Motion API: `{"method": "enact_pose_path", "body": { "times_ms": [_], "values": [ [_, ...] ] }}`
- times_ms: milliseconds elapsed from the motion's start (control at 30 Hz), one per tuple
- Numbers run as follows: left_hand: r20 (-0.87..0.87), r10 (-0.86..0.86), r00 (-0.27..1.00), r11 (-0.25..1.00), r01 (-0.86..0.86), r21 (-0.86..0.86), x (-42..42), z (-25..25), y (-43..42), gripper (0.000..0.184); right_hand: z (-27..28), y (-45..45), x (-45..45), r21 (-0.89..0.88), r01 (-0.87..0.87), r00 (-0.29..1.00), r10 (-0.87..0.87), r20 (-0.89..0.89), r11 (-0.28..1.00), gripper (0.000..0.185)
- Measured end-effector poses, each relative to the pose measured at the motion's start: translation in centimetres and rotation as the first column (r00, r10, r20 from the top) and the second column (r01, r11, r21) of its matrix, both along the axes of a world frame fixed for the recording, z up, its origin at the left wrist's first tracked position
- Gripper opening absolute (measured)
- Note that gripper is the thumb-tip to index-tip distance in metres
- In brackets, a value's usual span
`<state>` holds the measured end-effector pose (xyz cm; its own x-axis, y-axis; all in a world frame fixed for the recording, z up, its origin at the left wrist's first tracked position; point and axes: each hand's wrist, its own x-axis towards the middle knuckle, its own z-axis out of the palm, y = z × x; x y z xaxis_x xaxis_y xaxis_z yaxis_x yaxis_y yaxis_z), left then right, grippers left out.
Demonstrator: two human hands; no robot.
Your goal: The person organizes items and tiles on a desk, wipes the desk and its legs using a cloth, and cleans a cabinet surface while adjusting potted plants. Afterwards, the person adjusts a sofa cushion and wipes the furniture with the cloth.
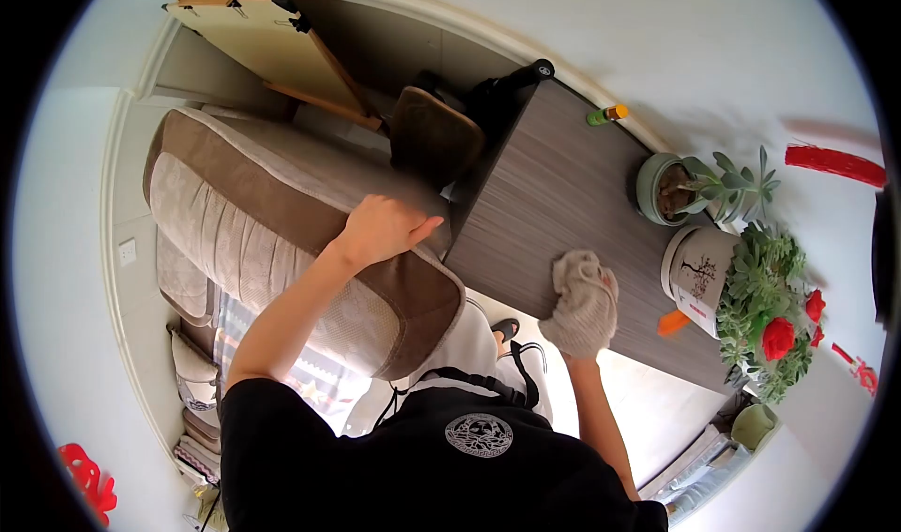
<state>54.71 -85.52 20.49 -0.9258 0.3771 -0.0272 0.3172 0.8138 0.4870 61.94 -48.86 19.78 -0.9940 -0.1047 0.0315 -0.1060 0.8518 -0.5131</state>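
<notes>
My right hand (607, 283) is wrapped in and closed on a beige cloth (577, 318), which lies against the front edge of the grey wood-grain cabinet top (535, 194). Most of its fingers are hidden by the cloth. Over the arm of the brown and beige sofa (282, 204), my left hand (389, 227) has its fingers curled in and its thumb sticking out. I see nothing in it, and whether it touches the sofa arm is unclear.
A green pot with a succulent (660, 192), a white pot (693, 267) with leafy plants and red flowers, and a small green bottle with an orange cap (605, 115) stand on the cabinet. Behind the sofa are a wooden easel (328, 72) and a dark brown chair back (432, 133).
</notes>
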Motion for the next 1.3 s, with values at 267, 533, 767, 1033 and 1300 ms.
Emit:
{"method": "enact_pose_path", "body": {
  "times_ms": [267, 533, 767, 1033, 1300],
  "values": [
    [0.062, 0.061, 0.996, 0.998, -0.062, 0.014, 0.0, -0.1, -0.3, 0.049, -1.9, -11.7, -18.3, 0.116, -0.183, 0.923, 0.212, -0.323, 0.976, 0.064],
    [-0.068, 0.155, 0.986, 0.979, -0.145, 0.141, -0.1, 0.6, -0.1, 0.041, -1.7, -14.0, -16.2, 0.205, -0.306, 0.871, 0.36, -0.335, 0.93, 0.056],
    [-0.235, 0.317, 0.919, 0.945, -0.286, 0.158, 0.2, 0.7, 0.7, 0.031, -0.1, -13.2, -3.9, 0.126, -0.41, 0.871, 0.429, -0.241, 0.903, 0.054],
    [-0.315, 0.31, 0.897, 0.939, -0.237, 0.249, 6.6, 1.7, 12.9, 0.014, -2.9, -2.4, 5.3, 0.06, -0.339, 0.885, 0.339, -0.32, 0.939, 0.049],
    [-0.364, -0.07, 0.929, 0.997, 0.079, 0.009, 14.2, -1.3, 34.7, 0.047, -7.6, 22.3, 14.3, -0.208, 0.05, 0.973, -0.094, -0.211, 0.977, 0.049]
  ]
}}
